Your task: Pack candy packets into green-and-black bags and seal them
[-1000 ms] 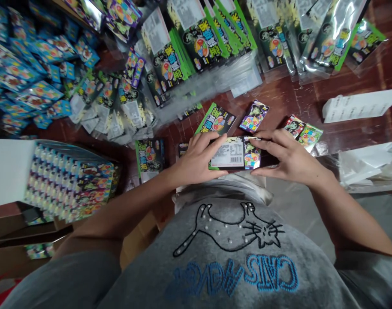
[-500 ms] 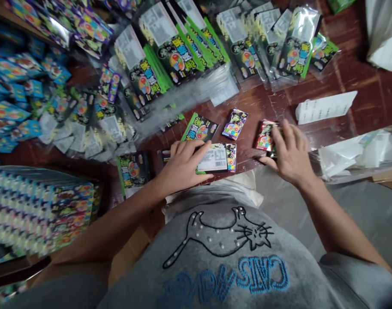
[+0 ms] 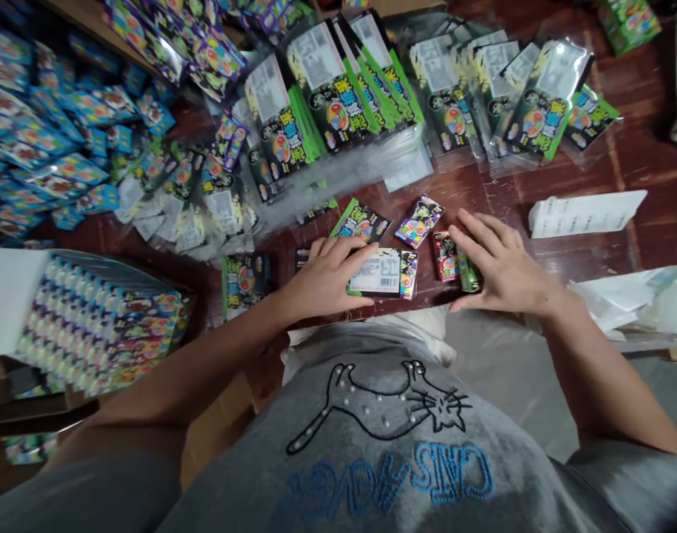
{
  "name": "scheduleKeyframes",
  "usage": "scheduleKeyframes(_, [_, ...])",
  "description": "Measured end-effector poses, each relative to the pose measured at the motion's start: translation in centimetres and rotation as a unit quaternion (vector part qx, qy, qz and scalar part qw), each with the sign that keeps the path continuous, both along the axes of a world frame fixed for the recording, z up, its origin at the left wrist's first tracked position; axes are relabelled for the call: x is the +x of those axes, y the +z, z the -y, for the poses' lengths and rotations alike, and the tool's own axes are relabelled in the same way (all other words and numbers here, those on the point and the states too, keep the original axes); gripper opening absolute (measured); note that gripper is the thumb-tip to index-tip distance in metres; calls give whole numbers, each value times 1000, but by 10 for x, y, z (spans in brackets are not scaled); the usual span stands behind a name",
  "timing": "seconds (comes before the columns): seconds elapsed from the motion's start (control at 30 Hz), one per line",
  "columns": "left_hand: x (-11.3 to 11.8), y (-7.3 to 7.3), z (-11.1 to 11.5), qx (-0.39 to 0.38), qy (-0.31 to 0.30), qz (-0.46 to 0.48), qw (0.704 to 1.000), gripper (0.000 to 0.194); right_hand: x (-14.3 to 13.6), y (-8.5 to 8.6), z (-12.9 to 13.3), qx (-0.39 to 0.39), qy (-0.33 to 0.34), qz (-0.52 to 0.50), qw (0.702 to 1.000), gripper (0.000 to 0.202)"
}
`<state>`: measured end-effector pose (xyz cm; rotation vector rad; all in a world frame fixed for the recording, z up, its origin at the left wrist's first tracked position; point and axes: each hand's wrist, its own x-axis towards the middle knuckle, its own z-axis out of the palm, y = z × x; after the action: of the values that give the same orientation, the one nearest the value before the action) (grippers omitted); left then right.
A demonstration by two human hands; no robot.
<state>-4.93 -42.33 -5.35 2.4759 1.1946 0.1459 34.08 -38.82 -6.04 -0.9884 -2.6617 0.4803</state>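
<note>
Two hands work: the left hand [image 3: 330, 277] holds a flat black-and-green, white-labelled package [image 3: 376, 272], best kept level; the right hand [image 3: 508, 270] spans a small green box [image 3: 469, 275], grip unclear.

The shirt [image 3: 366, 392] is grey with black cat outline and blue lettering, the small box [image 3: 419, 220] purple-edged

Beyond the left hand [image 3: 330, 277], clear plastic sleeves [image 3: 555, 96] look glossy and wrinkled. Under both hands, the reddish-brown table [image 3: 499, 196] looks like smooth, slightly shiny wood. Beside the right hand [image 3: 497, 259], the green box [image 3: 469, 275] resembles printed card.
</note>
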Motion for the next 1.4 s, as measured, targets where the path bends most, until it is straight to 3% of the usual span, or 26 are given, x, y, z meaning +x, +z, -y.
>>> scheduleKeyframes(0.07, [1,1,-1,-1,-5,-2,1000,104,7,0,-8,-10,21,10,1000,124])
scheduleKeyframes(0.2, [4,6,-1,-12,6,-15,1000,100,16,2,-16,0,19,-2,1000,95])
scheduleKeyframes(0.3, [8,8,3,-4,31,-5,1000,97,9,7,-12,-5,-5,-55,998,95])
scheduleKeyframes(0.47, [14,10,6,21,-5,30,999,98,-14,17,-3,-132,105,-122,978,76])
scheduleKeyframes(0.57, [18,13,4,20,-16,58,998,100,-23,20,-7,-140,119,-133,974,68])
scheduleKeyframes(0.77, [23,11,2,29,-11,61,998,103,-37,22,-9,-45,101,-76,991,64])
scheduleKeyframes(0.9, [24,11,2,23,-16,53,998,101,-44,22,-5,-31,88,-21,995,67])
scheduleKeyframes(1.07, [25,11,-1,18,2,47,999,102,-46,22,0,-57,67,-68,994,113])
scheduleKeyframes(1.13, [22,9,-1,18,16,40,999,105,-38,20,2,-66,49,-85,993,123])
scheduleKeyframes(1.3, [17,3,0,7,15,31,999,104,-22,11,3,-51,41,-70,995,96])
scheduleKeyframes(1.4, [18,3,0,11,2,28,1000,101,-28,8,0,-31,50,-64,996,93])
